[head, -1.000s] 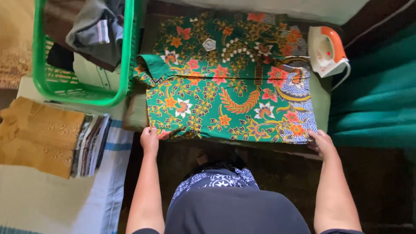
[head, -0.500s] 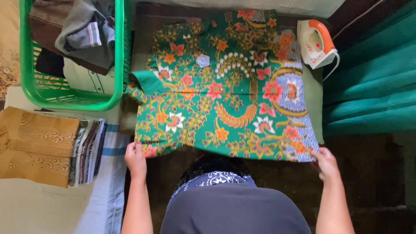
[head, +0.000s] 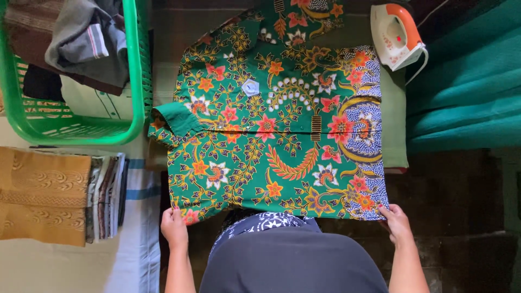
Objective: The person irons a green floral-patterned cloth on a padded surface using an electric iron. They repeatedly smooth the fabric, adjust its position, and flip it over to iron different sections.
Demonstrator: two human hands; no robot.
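Note:
A green batik shirt (head: 271, 130) with orange, pink and blue flowers lies spread flat over a padded ironing surface (head: 395, 125). My left hand (head: 173, 227) grips the shirt's near left corner. At the near right corner, my right hand (head: 396, 222) pinches the hem. The near edge of the shirt hangs over my lap. One short sleeve (head: 171, 122) sticks out to the left, folded back to show its plain green inside.
A white and orange iron (head: 397, 35) stands at the far right of the pad. A green laundry basket (head: 138, 81) with crumpled clothes sits at the upper left. A stack of folded cloths (head: 54, 195) lies left. Teal fabric (head: 467, 81) covers the right.
Both hands have pulled the shirt's near edge toward me, and the shirt now lies lower and more stretched out. The view has shifted closer.

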